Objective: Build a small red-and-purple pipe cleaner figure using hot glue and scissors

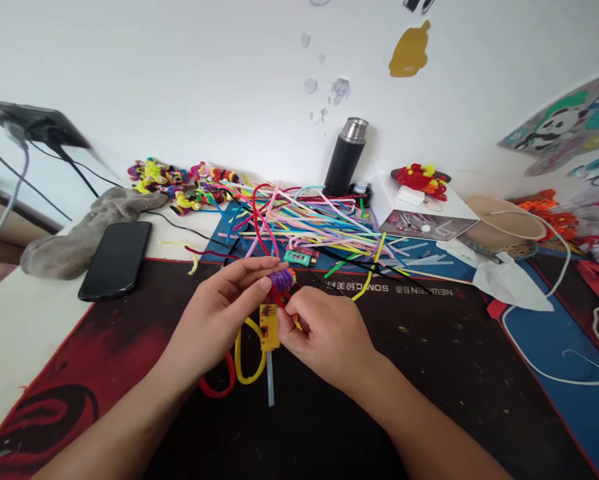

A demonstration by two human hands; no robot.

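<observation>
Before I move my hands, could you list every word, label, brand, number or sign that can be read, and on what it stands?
"SOMiC": on the dark mat; fourth letter unclear.
"NEW…EN": on the same mat, farther right; middle letters blurred.
Chinese characters between them: too blurred to quote safely.
Marks on the small green object and the yellow glue gun: too small or blurred to read.

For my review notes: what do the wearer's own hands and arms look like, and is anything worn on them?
Both the left hand and the right hand are ungloved. The left forearm and right forearm are bare as far as they show, with no sleeve, watch or bracelet visible. Some fingers are partly hidden.
</observation>
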